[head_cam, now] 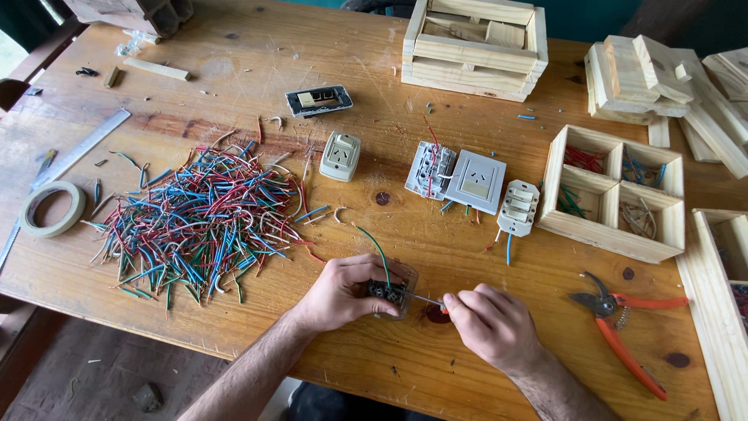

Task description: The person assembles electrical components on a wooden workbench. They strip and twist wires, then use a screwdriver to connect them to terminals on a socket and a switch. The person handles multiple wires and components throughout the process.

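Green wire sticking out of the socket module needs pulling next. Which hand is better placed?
Probably the left. The left hand already grips the socket module, right beside the green wire. The right hand is occupied by the screwdriver, whose tip sits at the module.

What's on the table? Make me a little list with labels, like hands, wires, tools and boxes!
left hand: left hand holds a small socket module with a green wire sticking out
right hand: right hand holds a screwdriver, tip at the module
wires: pile of wire pieces, red, blue, green and white
tools: orange-handled pliers, metal ruler, tape roll
boxes: wooden tray with four compartments holding sorted wires
surface: wooden table
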